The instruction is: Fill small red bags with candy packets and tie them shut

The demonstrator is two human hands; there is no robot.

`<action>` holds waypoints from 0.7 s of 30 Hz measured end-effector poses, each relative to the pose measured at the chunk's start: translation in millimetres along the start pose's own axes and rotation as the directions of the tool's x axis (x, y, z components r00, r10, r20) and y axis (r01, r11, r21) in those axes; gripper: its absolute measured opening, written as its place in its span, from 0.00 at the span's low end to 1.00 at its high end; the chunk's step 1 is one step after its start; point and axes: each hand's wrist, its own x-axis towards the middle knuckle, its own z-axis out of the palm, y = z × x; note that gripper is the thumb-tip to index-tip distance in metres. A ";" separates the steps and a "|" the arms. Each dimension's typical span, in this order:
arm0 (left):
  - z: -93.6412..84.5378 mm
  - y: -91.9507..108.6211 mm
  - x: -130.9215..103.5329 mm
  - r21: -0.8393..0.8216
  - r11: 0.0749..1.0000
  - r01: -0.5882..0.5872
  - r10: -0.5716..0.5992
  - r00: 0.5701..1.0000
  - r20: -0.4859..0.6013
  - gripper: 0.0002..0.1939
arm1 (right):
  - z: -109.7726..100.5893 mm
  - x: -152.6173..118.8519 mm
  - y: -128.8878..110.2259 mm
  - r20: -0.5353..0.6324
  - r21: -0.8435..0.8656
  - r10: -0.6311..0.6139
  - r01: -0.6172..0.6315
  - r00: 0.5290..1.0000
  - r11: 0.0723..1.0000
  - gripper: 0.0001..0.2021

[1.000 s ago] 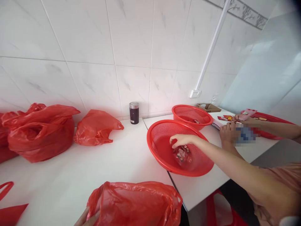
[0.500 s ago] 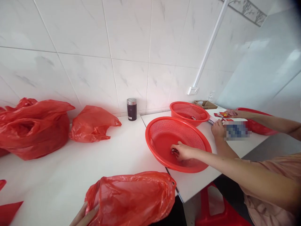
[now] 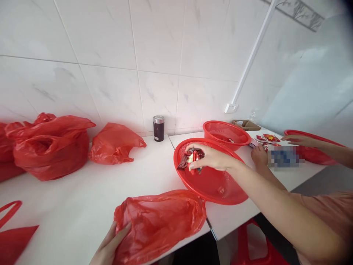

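Note:
My left hand (image 3: 111,241) grips the left edge of a thin red plastic bag (image 3: 162,224), thumb on the near side. The bag lies spread at the table's front edge, its mouth partly open. My right hand (image 3: 208,157) is closed around a handful of small wrapped packets (image 3: 193,161), some dark brown-red, some red and white. It is raised over the left part of a large red plastic colander (image 3: 242,180). A small pale piece (image 3: 221,190) shows at the colander's bottom; its kind is unclear.
Full red plastic bags (image 3: 55,154) and a smaller red bag (image 3: 116,143) stand at the left. A dark tumbler (image 3: 159,129) is by the wall. A second red colander (image 3: 227,134) stands behind. At the right, a co-worker's hands (image 3: 259,154) are near red packets (image 3: 268,138).
My right hand has lifted the packets from the colander's bottom, up and to the left. The red bag, held in my left hand, appears slightly higher. The co-worker's far hand has moved right, off the packets.

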 end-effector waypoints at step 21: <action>-26.2 -3.0 18.8 0.143 0.977 -0.157 0.174 0.978 -0.117 0.28 | -7.0 -13.4 61.7 -0.326 -0.691 0.502 -0.565 0.801 0.452 0.22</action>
